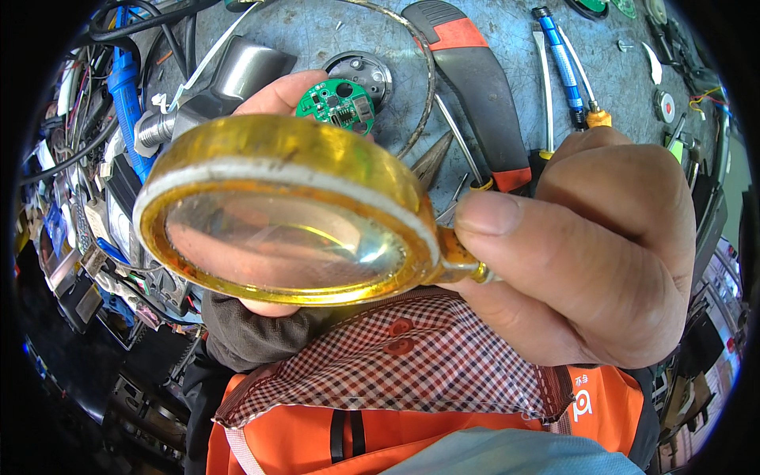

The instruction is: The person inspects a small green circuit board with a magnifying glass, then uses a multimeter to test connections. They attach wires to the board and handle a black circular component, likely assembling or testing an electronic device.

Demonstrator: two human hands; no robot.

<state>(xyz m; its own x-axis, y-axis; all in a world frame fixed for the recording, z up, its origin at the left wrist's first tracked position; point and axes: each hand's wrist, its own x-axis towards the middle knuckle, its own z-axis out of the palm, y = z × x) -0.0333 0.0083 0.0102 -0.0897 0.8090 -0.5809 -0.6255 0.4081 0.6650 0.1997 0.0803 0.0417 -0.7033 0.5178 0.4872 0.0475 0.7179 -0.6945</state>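
- Two hands are working: right hand [586, 261] fingers are pinching the gold-rimmed magnifying glass [285, 214] by its handle.
- Left hand [277, 99] fingers are gripping the round green circuit board [336, 104] behind the lens, above the counter [507, 24].
- Inspection seems underway; next, the lens likely needs steadying over the board.

You hold a gold-rimmed round magnifying glass [285, 214] tilted flat by its short handle in your right hand [586, 253], its lens over your left hand [277, 99], which pinches a small round green circuit board [338, 105] just beyond the rim.
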